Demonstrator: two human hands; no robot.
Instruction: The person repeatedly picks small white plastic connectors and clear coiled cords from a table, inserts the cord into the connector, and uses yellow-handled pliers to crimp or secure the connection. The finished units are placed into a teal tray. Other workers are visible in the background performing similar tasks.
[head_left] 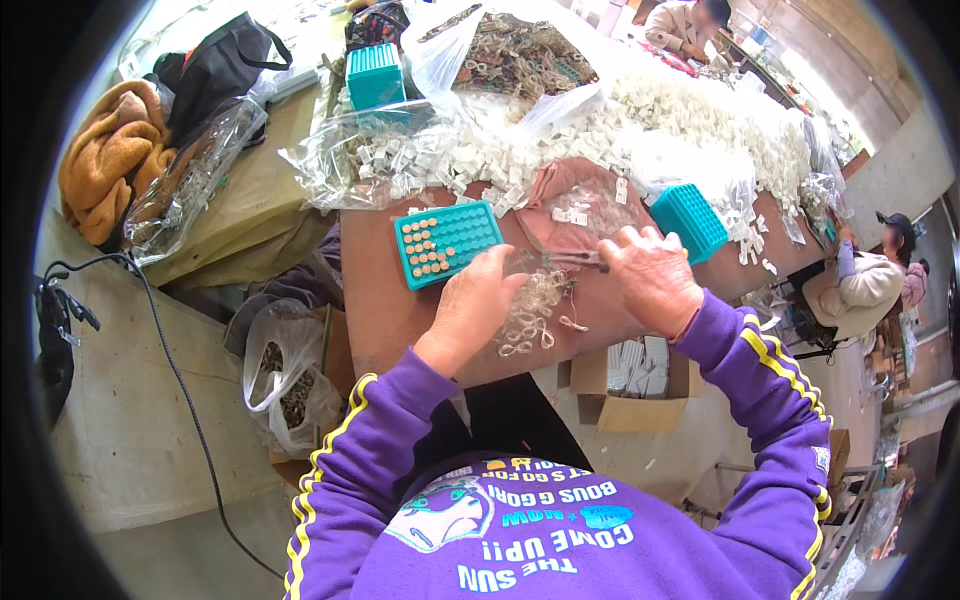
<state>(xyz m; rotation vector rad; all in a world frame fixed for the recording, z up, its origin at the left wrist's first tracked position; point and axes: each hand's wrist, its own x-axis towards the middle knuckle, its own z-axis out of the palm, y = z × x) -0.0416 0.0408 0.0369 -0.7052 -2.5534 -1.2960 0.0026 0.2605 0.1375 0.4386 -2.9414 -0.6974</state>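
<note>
My left hand (470,312) is curled beside the right edge of a teal tray (478,228). Its thumb and fingers bend toward each other, and what lies between them is too small to make out. The tray has rows of round holes, with several small copper-coloured discs (424,240) on its left part. My right hand (652,278) is closed around slim metal tweezers (578,258) that point left toward my left fingertips. Between and below both hands lies a loose pile of pale, clear looped strands (535,312) on the brown tabletop (390,330).
A pink cloth (548,215) lies beyond my hands. Another teal holed block (690,222) stands right, stacked teal trays (374,78) far left. Small white pieces (670,110) heap across the back. Open cardboard box (640,405) sits below the table edge. Other people (862,275) sit right.
</note>
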